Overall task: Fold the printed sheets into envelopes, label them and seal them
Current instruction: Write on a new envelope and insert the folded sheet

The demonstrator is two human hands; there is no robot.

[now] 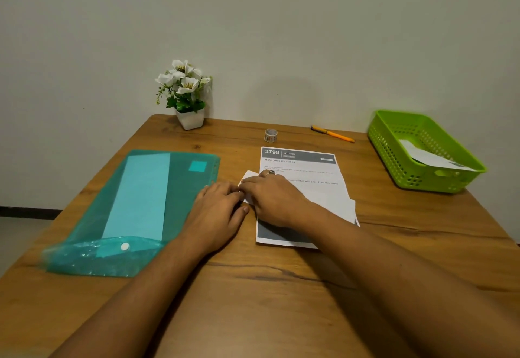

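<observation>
Printed sheets [304, 166] centre frame on wooden table [281, 287], plain wall [281, 33] behind; one basket [416, 181], one pen [333, 133]. Left hand [218, 208], right hand [277, 198]: fingers [221, 188] together, pressing folded corner [249, 174].

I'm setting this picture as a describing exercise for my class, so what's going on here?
A person is folding a printed sheet on a table. The left hand and right hand rest on its left edge, where a flap is turned over. Tape and a pen lie behind it, untouched. A basket at the right already holds a folded paper. A folder lies at the left.
</observation>
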